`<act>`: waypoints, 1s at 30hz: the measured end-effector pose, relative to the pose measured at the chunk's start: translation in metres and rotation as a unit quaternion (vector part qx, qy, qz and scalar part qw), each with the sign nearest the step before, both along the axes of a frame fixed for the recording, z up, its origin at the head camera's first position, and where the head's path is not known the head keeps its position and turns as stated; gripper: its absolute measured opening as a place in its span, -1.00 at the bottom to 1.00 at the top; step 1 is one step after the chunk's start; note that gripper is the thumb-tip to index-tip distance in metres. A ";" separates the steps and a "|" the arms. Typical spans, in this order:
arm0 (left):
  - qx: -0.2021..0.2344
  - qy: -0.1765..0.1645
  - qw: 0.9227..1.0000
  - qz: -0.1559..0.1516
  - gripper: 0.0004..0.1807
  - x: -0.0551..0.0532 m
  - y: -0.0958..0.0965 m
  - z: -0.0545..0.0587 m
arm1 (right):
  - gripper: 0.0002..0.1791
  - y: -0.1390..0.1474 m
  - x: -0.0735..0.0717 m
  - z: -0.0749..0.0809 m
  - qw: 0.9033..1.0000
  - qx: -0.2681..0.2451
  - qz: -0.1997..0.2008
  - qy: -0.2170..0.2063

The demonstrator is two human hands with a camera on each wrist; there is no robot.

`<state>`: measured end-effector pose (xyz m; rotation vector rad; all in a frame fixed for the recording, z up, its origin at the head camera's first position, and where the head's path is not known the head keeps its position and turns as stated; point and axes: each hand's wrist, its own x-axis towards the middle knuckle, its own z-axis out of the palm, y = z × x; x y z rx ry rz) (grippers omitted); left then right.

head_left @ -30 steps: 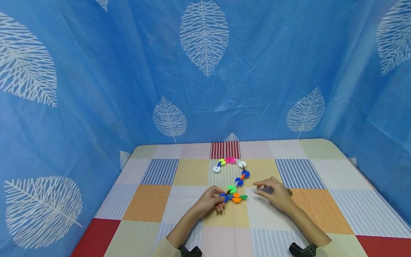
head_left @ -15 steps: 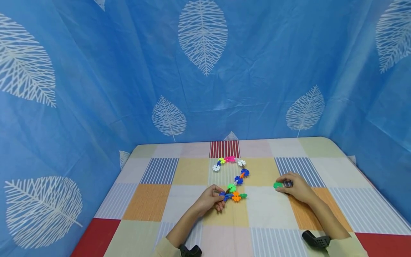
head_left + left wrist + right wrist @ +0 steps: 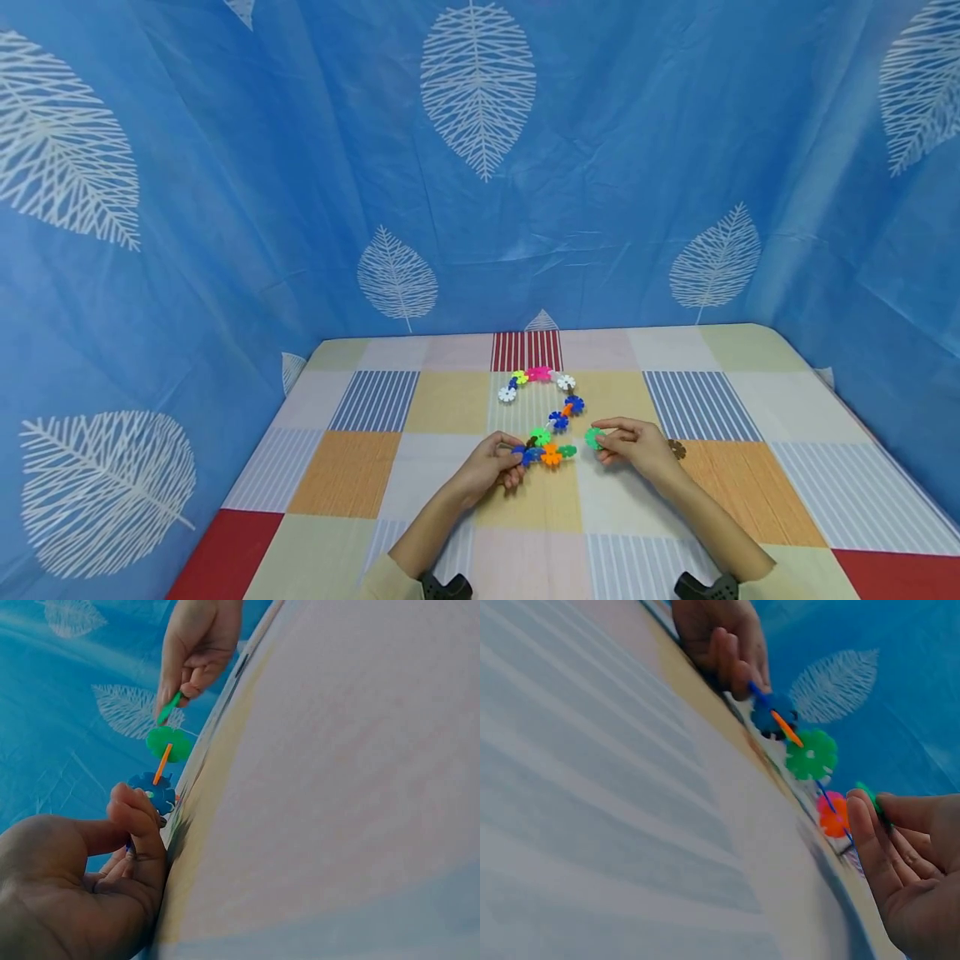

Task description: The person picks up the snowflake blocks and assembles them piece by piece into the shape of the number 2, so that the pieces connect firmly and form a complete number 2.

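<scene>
A chain of notched plastic snowflake discs curves over the table. At its near end my left hand (image 3: 486,472) pinches a blue disc (image 3: 522,455) between thumb and fingers. Beyond those fingertips the chain runs right through an orange disc (image 3: 551,455) to a green end disc (image 3: 567,451), and a light green disc (image 3: 540,437) joins it to the curve behind. My right hand (image 3: 642,450) pinches a loose green disc (image 3: 593,439) by its edge, a short gap right of the chain's end. In the left wrist view, that loose disc (image 3: 169,708) sits just above the chain's green end disc (image 3: 159,741).
A brown disc (image 3: 677,449) lies on the table behind the right hand. The chain's far part bends past blue discs (image 3: 574,405) and a pink one (image 3: 538,374) to a white disc (image 3: 507,394). Patchwork cloth (image 3: 435,400) covers the table; blue curtains surround it.
My right hand went right to a green disc, pinched it and came back left beside the chain with it. The left hand keeps its grip, with the near chain end slightly raised.
</scene>
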<state>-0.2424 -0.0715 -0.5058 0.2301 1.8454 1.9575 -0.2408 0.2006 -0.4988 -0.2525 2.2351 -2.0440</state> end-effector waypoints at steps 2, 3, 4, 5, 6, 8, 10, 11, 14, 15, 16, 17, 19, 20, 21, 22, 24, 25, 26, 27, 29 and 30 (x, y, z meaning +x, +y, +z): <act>0.004 0.000 1.000 -0.001 -0.81 0.000 0.000 0.001 | -0.55 -0.006 0.002 -0.002 1.000 -0.006 0.000 -0.013; 0.006 0.000 1.000 0.000 -0.81 0.000 0.000 0.002 | -0.56 -0.008 0.003 -0.003 1.000 -0.008 0.001 -0.016; 0.008 0.000 1.000 0.000 -0.81 0.000 0.000 0.002 | -0.57 -0.010 0.003 -0.004 1.000 -0.010 0.004 -0.019; 0.010 -0.001 1.000 0.000 -0.81 0.001 0.000 0.003 | -0.58 -0.011 0.004 -0.005 1.000 -0.011 0.007 -0.021; 0.011 -0.002 1.000 0.001 -0.80 0.001 0.000 0.003 | -0.59 -0.012 0.004 -0.006 1.000 -0.014 0.010 -0.022; 0.010 -0.001 1.000 0.002 -0.80 0.001 0.000 0.004 | -0.60 -0.013 0.004 -0.008 0.999 -0.016 0.014 -0.024; 0.008 0.001 1.000 0.003 -0.80 0.001 0.001 0.004 | -0.60 -0.013 0.004 -0.009 0.999 -0.017 0.018 -0.023; 0.007 0.002 1.000 0.003 -0.80 0.001 0.001 0.003 | -0.60 -0.013 0.004 -0.010 0.999 -0.017 0.019 -0.023; 0.001 0.006 1.000 0.003 -0.80 0.001 0.001 0.001 | -0.59 -0.014 0.005 -0.010 0.999 -0.020 0.024 -0.024; -0.001 0.008 1.000 0.003 -0.80 0.000 0.001 0.000 | -0.58 -0.014 0.005 -0.010 0.999 -0.020 0.026 -0.026; -0.002 0.009 1.000 0.003 -0.80 0.000 0.001 -0.001 | -0.57 -0.015 0.005 -0.011 0.999 -0.020 0.027 -0.027; -0.004 0.010 1.000 0.003 -0.80 0.000 0.001 -0.002 | -0.57 -0.015 0.005 -0.011 0.999 -0.021 0.028 -0.029; -0.005 0.012 1.000 0.003 -0.80 0.000 0.001 -0.003 | -0.57 -0.017 0.005 -0.012 0.999 -0.020 0.028 -0.032; -0.005 0.013 1.000 0.003 -0.81 0.000 0.001 -0.003 | -0.57 -0.018 0.006 -0.013 0.999 -0.022 0.027 -0.034; -0.005 0.013 1.000 0.004 -0.81 0.000 0.001 -0.004 | -0.58 -0.019 0.006 -0.014 0.999 -0.022 0.025 -0.035; -0.004 0.012 1.000 0.004 -0.81 0.000 0.001 -0.004 | -0.58 -0.020 0.006 -0.014 0.999 -0.022 0.023 -0.035; -0.001 0.012 1.000 0.003 -0.82 0.001 0.001 -0.004 | -0.60 -0.021 0.006 -0.014 0.999 -0.021 0.022 -0.034; -0.001 0.013 1.000 0.002 -0.82 0.000 0.001 -0.004 | -0.61 -0.022 0.007 -0.014 0.999 -0.020 0.025 -0.031; 0.000 0.013 1.000 0.001 -0.83 0.000 0.001 -0.004 | -0.62 -0.022 0.007 -0.014 0.999 -0.018 0.028 -0.028; 0.000 0.015 1.000 -0.001 -0.83 0.000 0.001 -0.004 | -0.63 -0.023 0.007 -0.014 0.999 -0.016 0.031 -0.025; 0.000 0.016 1.000 -0.003 -0.85 0.000 0.001 -0.004 | -0.64 -0.024 0.008 -0.013 0.999 -0.013 0.038 -0.021; -0.002 0.018 1.000 -0.005 -0.85 0.000 0.001 -0.003 | -0.64 -0.024 0.008 -0.013 0.999 -0.013 0.042 -0.020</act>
